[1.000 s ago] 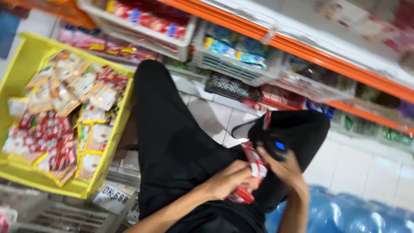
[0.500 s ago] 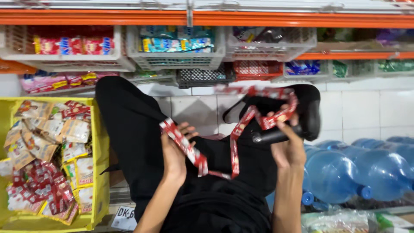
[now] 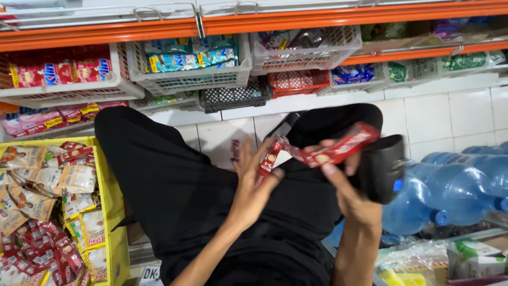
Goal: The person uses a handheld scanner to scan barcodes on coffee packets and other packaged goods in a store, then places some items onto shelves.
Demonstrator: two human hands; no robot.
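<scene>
L hand [image 3: 253, 182] pinching red sachet strip [image 3: 323, 153], R hand [image 3: 346, 182] gripping its other end; yellow crate [image 3: 108, 212] of sachets left of L hand, water jugs [image 3: 450, 196] right of R.

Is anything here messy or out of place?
Mostly the yellow crate at the left: its sachets lie heaped at all angles, not stacked. The left hand and right hand hold a strip of red sachets. No spill or damage shows.
</scene>
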